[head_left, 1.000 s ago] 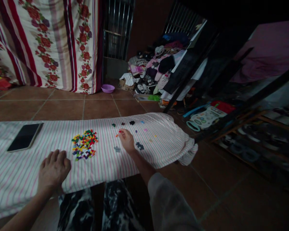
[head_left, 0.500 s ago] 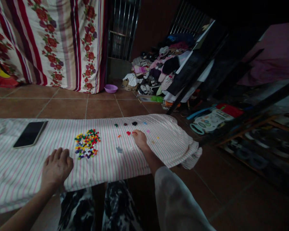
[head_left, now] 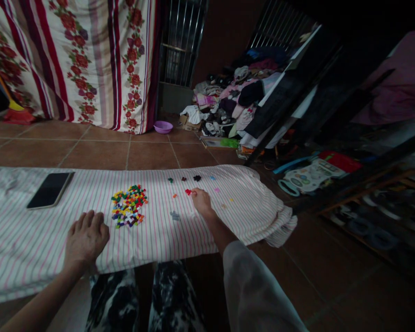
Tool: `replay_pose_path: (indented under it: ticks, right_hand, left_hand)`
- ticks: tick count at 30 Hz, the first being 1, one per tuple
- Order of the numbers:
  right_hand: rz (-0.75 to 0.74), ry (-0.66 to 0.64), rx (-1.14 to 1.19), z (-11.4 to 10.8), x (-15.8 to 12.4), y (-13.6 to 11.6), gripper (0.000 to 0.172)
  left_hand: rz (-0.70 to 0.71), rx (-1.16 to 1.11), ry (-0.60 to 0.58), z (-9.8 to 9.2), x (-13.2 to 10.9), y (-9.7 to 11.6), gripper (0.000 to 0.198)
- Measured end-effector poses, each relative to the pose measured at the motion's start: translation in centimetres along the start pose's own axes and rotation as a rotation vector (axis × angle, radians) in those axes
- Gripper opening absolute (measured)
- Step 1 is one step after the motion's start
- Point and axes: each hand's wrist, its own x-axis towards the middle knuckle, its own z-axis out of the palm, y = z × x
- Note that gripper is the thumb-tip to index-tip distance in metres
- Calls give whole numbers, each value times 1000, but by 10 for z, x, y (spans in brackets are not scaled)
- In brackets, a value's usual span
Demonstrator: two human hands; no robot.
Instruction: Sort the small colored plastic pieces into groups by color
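Observation:
A heap of small coloured bricks (head_left: 129, 205) lies on a pink-striped white cloth (head_left: 152, 240) spread over a low surface. My left hand (head_left: 86, 239) rests flat on the cloth near its front edge, fingers stretched out, just left of and below the heap. My right hand (head_left: 201, 201) reaches further right with its fingertips pinched at a small red piece (head_left: 188, 192). Small sorted groups lie around it: dark pieces (head_left: 197, 178) behind, an orange piece (head_left: 174, 195) to the left, a grey cluster (head_left: 174, 215) in front, pale ones (head_left: 216, 189) to the right.
A black phone (head_left: 50, 189) lies on the cloth at the left. A floral sheet (head_left: 76, 60) hangs behind. A purple bowl (head_left: 163, 127) and a heap of clothes (head_left: 228, 101) sit on the tiled floor. A toy panel (head_left: 309, 175) and dark rails stand to the right.
My right hand moved right along the cloth, then settled with its fingertips at the red piece. My left hand stayed put. The camera turned slightly.

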Motion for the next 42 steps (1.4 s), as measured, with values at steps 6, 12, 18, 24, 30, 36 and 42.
replay_pose_path:
  ticks: [6,12,18,24,30,36,42]
  right_hand:
    - [-2,34,15,0,-4,0,33]
    - [-12,24,8,-3,-7,-2,33]
    - [-14,68,26,-5,-8,-6,30]
    - [-222,176,162,9,-14,-25,27]
    - [-454,118,306,37,-28,-64,26]
    - [-556,-21,337,57,-44,-100,27]
    - [-484,-113,262,58,-51,-122,31]
  left_hand:
    - [7,2,38,6,0,-3,40]
    - [0,5,40,7,1,-3,38]
    - [-18,11,52,9,0,-2,39]
    - [-22,1,40,6,1,0,38]
    - [-33,-22,31,4,1,1,39]
    - [-44,-36,26,8,1,0,41]
    - [-41,-36,38,10,2,-1,40]
